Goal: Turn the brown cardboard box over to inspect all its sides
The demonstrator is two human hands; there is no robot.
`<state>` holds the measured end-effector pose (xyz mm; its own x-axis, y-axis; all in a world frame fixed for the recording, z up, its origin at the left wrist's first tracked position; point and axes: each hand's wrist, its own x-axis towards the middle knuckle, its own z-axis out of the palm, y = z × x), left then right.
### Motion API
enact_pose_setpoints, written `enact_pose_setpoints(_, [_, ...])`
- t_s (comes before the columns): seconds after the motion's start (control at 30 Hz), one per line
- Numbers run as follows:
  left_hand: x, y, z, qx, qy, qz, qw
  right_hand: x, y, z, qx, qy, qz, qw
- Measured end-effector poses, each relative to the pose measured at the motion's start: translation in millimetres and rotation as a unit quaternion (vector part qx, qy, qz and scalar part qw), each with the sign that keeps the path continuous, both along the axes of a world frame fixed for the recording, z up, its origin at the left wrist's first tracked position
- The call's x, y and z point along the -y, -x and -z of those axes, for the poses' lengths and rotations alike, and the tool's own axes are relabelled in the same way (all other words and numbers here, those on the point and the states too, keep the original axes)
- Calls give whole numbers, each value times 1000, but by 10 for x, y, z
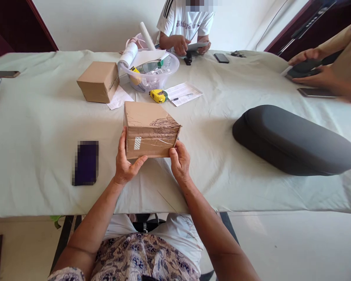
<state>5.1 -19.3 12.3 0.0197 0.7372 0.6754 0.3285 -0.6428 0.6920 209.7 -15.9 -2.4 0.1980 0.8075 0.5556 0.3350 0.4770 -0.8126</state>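
Hands meet at the near side of a taped cardboard box (149,128) that sits on the cloth-covered table (41,128). The left hand (125,162) grips the box's near left corner, thumb across the bottom edge; the right hand (179,159) is closed on the near right corner with the fingertips at the tape. Left of the hands lies a dark phone (86,162), flat on the cloth and apart from the box. To the right, well apart, rests a long dark padded case (292,140). Just behind the box lie a yellow tape measure (158,95) and a printed sheet (183,93) with a pen on it. Farther back stand a smaller cardboard box (98,81) and a clear plastic bowl (150,72) holding rolls and a bottle. At the far edge a person in a white shirt (184,21) handles a tablet, and another person's hands (310,72) hold a dark object at the right.
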Motion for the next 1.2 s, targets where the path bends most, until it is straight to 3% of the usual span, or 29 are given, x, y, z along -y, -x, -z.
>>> enact_pose_setpoints(0.23, [11,-7,-44,-112,-80,4,990,-25,-24,6,-8,-64,95,993])
enact_pose_setpoints(0.33, [5,13,-60,-106,-88,3,990,-41,-71,12,23,-86,122,989])
enact_pose_setpoints(0.47, [-21,60,-61,-45,-70,-30,996,-18,-94,23,78,-78,95,989])
enact_pose_setpoints(0.63, [3,39,-76,-79,-76,-120,987,53,-22,-70,157,-94,72,980])
enact_pose_setpoints(0.87, [70,-109,-81,-113,-81,-171,975,77,61,-106,168,-112,89,975])
enact_pose_setpoints(1.2, [55,-81,-74,-115,-50,-202,971,89,89,-103,139,-93,92,982])
